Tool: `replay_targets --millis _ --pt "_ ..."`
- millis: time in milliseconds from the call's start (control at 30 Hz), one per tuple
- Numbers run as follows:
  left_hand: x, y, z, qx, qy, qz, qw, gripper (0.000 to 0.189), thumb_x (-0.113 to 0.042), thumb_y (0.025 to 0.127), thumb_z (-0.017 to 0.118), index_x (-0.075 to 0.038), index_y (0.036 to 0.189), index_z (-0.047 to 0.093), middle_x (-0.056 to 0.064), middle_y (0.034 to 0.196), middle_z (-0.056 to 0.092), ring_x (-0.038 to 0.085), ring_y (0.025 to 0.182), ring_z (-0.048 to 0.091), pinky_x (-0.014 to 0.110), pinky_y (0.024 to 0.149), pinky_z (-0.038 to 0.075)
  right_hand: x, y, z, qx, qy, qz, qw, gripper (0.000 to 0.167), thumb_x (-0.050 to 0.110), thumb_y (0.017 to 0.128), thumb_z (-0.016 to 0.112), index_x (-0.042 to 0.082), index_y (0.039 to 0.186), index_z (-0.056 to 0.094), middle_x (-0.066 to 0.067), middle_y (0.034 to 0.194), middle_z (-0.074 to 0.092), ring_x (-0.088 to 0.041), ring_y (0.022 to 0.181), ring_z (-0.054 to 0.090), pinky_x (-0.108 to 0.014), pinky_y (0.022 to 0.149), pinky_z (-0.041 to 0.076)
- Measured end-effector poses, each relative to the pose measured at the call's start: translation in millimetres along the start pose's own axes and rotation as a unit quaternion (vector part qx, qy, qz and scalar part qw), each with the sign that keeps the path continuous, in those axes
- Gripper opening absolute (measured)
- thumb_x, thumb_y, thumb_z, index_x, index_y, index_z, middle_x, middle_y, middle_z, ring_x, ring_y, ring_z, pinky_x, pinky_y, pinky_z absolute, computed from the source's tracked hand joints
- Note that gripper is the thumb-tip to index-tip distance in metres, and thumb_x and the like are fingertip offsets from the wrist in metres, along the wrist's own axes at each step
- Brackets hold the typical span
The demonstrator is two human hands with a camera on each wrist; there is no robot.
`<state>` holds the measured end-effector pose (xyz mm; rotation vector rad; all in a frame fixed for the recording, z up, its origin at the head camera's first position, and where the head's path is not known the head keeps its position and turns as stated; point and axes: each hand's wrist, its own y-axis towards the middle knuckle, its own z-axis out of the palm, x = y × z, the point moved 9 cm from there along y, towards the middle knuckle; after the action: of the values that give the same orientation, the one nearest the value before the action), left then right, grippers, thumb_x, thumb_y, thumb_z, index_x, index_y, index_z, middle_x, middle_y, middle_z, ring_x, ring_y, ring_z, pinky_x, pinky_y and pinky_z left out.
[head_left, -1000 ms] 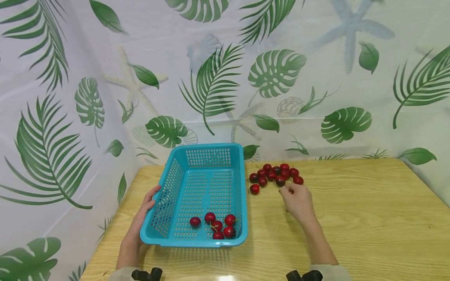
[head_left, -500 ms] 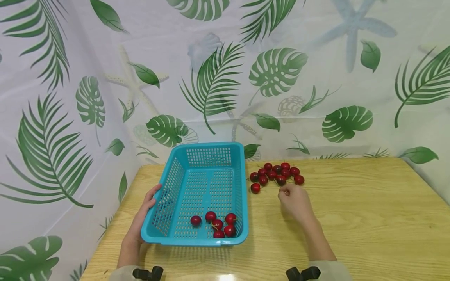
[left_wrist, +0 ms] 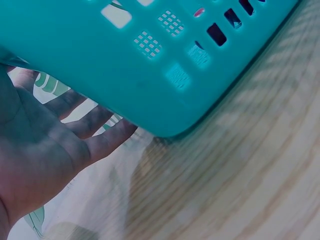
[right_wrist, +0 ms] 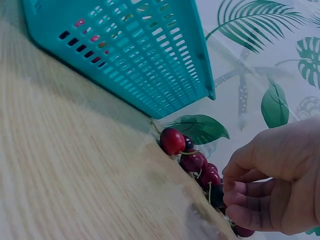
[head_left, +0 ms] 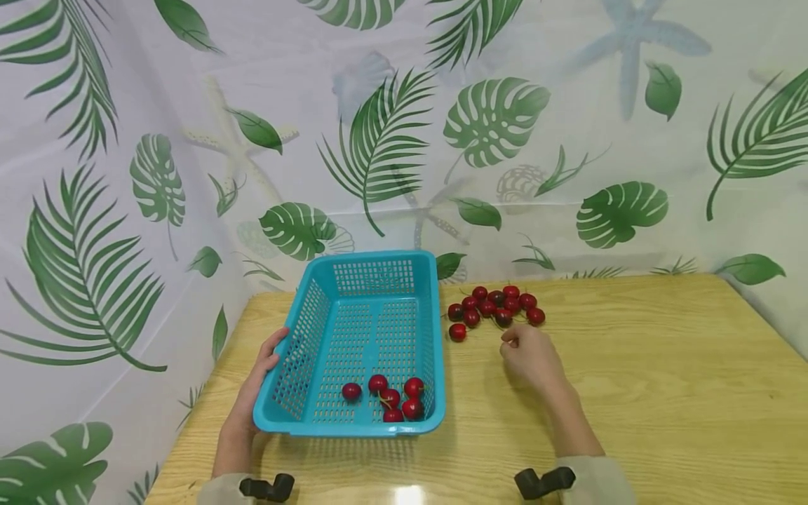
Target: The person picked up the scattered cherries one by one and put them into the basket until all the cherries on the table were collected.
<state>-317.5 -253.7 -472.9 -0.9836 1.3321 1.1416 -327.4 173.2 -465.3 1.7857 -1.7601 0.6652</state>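
A blue perforated plastic basket (head_left: 372, 337) stands on the table, with several red cherries (head_left: 391, 398) lying at its near end. My left hand (head_left: 247, 396) rests against the outside of the basket's left wall; in the left wrist view its fingers (left_wrist: 102, 142) reach fairly straight along that wall. To the right of the basket lies a loose cluster of cherries (head_left: 487, 308), stems on. My right hand (head_left: 535, 359) hovers just on the near side of this cluster. Its fingers (right_wrist: 242, 212) are loosely curled, and nothing shows between them in the right wrist view.
The wood-grained table (head_left: 663, 379) extends to the right of my right hand. A leaf-patterned cloth (head_left: 391, 140) hangs behind the table and along its left side. A single cherry (head_left: 457, 332) sits slightly nearer than the cluster, between it and the basket's right wall.
My right hand stays almost in place, its fingers a little differently curled. The left hand, the basket and the cherries keep their places; the head view shifts slightly.
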Motion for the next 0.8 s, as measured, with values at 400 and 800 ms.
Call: replay_targets --millis 400,800 --pt "1.8 -1.3 -2.3 -0.008 0.007 -0.008 0.9999 0.049 -0.019 0.106 0.021 -0.025 0.154 0.027 0.02 0.162 0.009 0.039 0.147 0.014 0.033 0.113 0.025 16.2 23.1 13.1 -0.022 -0.048 -0.046 0.9975 0.019 0.01 0.092 0.059 -0.006 0.096 0.069 -0.019 0.091 0.07 -0.028 0.079 0.064 -0.045 0.074 0.054" --pt "3.8 -0.4 -0.8 -0.006 -0.002 -0.01 0.9999 0.047 -0.02 0.105 0.023 -0.03 0.15 0.031 0.022 0.162 0.008 0.043 0.147 0.013 0.037 0.115 0.025 15.2 34.0 28.1 -0.021 -0.036 -0.031 0.9986 0.019 0.013 0.096 0.058 -0.002 0.092 0.068 -0.012 0.082 0.067 -0.022 0.069 0.057 -0.037 0.065 0.05"
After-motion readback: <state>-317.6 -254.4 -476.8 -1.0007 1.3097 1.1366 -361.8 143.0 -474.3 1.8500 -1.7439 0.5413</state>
